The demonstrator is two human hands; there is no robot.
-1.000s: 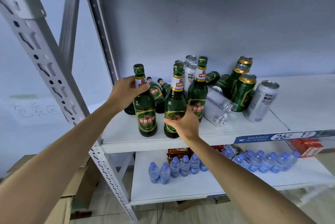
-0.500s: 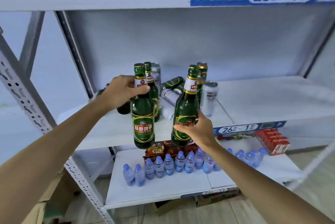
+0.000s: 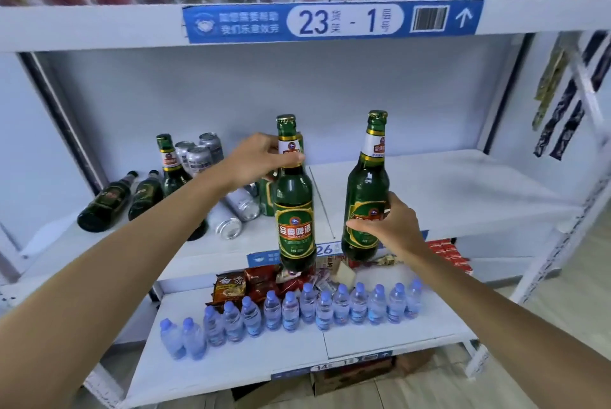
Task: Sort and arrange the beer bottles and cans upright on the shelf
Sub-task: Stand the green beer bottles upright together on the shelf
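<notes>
Both hands [image 3: 261, 157] [image 3: 390, 226] grip green bottles [image 3: 295, 210] [image 3: 365, 197] before the white shelf [image 3: 446, 190].

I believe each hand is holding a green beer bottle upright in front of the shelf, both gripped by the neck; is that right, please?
Not quite. In the head view only the left hand grips its green bottle by the neck. The right hand holds its bottle around the lower body, at the label. Both bottles are upright in front of the shelf.

Two green beer bottles [image 3: 294, 210] [image 3: 365, 193] upright, held off the shelf [image 3: 446, 190] — more bottles [image 3: 105, 202] and cans [image 3: 238, 207] toppled at its left.
</notes>
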